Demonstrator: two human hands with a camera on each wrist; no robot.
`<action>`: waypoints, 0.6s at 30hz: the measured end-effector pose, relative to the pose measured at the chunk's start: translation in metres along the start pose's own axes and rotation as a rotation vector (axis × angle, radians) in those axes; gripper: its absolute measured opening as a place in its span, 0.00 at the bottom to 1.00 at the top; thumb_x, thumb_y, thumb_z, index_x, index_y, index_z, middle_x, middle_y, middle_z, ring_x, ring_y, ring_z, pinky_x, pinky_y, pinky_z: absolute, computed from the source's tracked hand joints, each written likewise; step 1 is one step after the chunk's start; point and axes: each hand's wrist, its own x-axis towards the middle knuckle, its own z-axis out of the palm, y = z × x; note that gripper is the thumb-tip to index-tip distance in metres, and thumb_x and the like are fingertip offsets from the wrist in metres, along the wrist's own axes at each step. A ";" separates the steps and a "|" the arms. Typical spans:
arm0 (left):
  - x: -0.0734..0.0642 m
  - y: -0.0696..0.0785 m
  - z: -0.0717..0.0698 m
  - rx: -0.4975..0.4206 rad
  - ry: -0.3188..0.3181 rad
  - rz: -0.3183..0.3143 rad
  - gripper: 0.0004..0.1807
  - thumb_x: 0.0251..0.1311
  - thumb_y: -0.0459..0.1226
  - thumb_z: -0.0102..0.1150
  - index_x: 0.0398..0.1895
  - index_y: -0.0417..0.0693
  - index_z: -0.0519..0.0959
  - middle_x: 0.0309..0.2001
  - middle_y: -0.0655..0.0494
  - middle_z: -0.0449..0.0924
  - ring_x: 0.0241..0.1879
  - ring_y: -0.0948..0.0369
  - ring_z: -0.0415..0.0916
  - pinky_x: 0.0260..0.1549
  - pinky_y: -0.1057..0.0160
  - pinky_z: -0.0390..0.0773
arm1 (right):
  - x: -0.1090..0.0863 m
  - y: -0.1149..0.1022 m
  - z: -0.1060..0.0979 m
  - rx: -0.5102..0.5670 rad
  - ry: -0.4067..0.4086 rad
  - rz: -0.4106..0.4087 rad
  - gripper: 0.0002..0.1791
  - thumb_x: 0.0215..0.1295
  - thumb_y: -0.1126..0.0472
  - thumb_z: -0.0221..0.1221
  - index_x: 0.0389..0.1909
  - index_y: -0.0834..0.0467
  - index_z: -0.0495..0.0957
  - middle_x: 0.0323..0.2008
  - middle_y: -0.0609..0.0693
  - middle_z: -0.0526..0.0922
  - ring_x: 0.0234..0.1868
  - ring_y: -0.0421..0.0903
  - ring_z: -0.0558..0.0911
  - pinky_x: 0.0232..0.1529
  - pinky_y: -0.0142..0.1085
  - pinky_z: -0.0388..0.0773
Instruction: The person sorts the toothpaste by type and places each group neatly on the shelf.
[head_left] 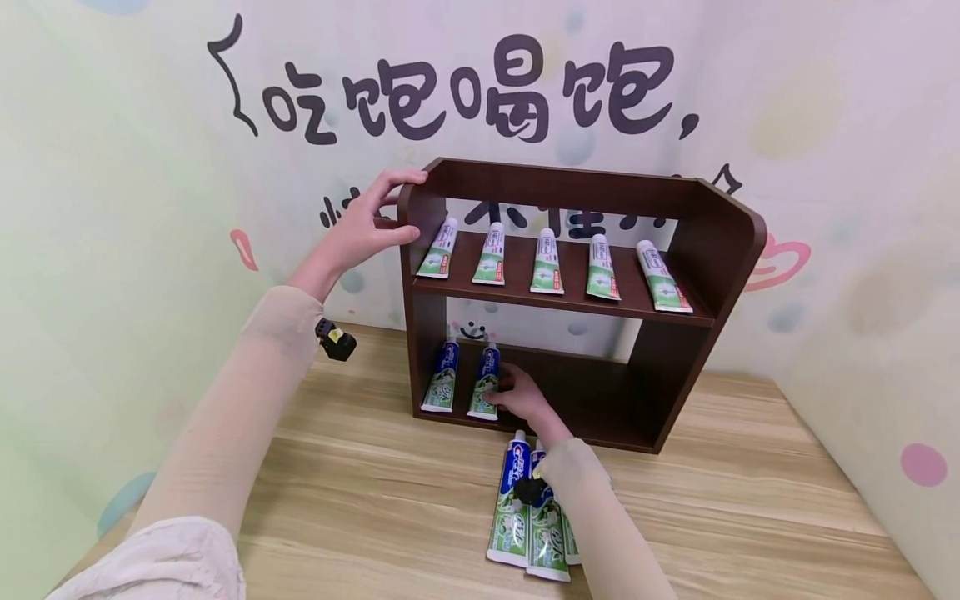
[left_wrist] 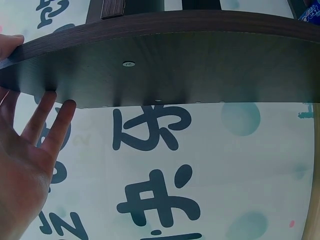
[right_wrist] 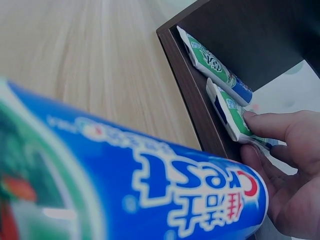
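Observation:
A dark brown two-tier shelf (head_left: pixel 731 250) stands against the back wall. My left hand (head_left: pixel 358 232) grips its left side panel near the top, thumb at the front edge. In the left wrist view, several fingers (left_wrist: pixel 63 125) lie against the panel's outer face (left_wrist: pixel 180 70). On the lower tier, my right hand (head_left: pixel 527 397) holds a blue-and-green toothpaste tube (head_left: pixel 487 371) by its side, thumb on the printed face. The right wrist view shows this tube (right_wrist: pixel 226 111) lying on the board, partly hidden by the fingers. A matching tube (head_left: pixel 442 375) lies to its left.
Several white-and-green toothpaste tubes (head_left: pixel 547 262) lie in a row on the upper tier. Further blue-and-green tubes (head_left: pixel 512 508) lie overlapping on the wooden table (head_left: pixel 360 500) before the shelf, partly under my right forearm. A printed cloth (head_left: pixel 847 167) hangs behind.

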 end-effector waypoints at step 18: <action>-0.001 0.002 0.001 -0.004 0.005 0.003 0.31 0.61 0.29 0.60 0.68 0.46 0.64 0.74 0.54 0.62 0.70 0.45 0.65 0.57 0.60 0.75 | -0.001 0.002 0.000 0.014 -0.005 -0.003 0.42 0.60 0.63 0.67 0.74 0.59 0.59 0.56 0.64 0.76 0.44 0.51 0.83 0.45 0.41 0.84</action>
